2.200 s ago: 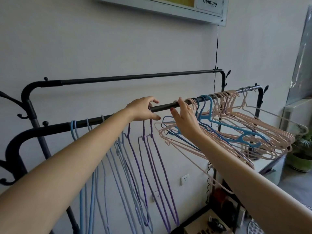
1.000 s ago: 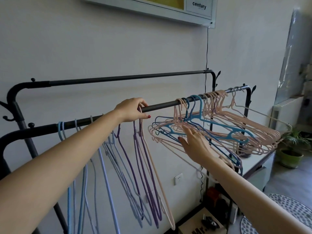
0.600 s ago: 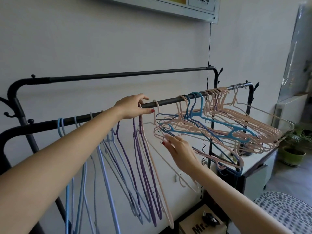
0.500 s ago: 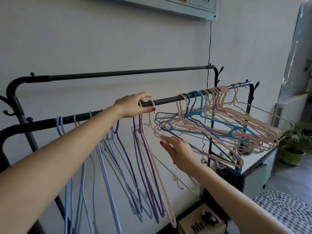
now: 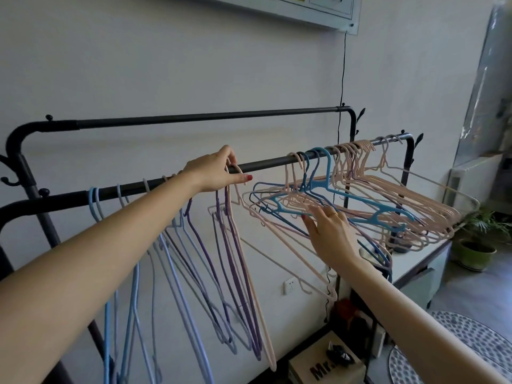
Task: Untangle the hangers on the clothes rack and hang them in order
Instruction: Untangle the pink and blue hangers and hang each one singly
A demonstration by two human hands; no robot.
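Observation:
A black clothes rack has a front rail (image 5: 271, 162) and a higher back rail (image 5: 210, 117). Blue, grey and purple hangers (image 5: 177, 259) hang straight along the left half. My left hand (image 5: 213, 171) rests on the front rail, fingers pinching the hook of a pink hanger (image 5: 249, 261) that hangs beside the purple ones. To the right, a tangled bunch of pink and blue hangers (image 5: 382, 214) sticks out sideways from the rail. My right hand (image 5: 329, 236) reaches under this bunch, fingers spread and touching its lower wires.
A white cabinet (image 5: 415, 261) stands under the tangle's right end, with a potted plant (image 5: 476, 242) beyond it. A cardboard box (image 5: 327, 364) and a dotted round mat (image 5: 457, 347) lie on the floor. A cable (image 5: 342, 79) runs down the wall.
A second pink hanger has come out of the tangle and my left hand now holds its hook next to the purple ones. My right hand let go of it and moved right, up under the bunch.

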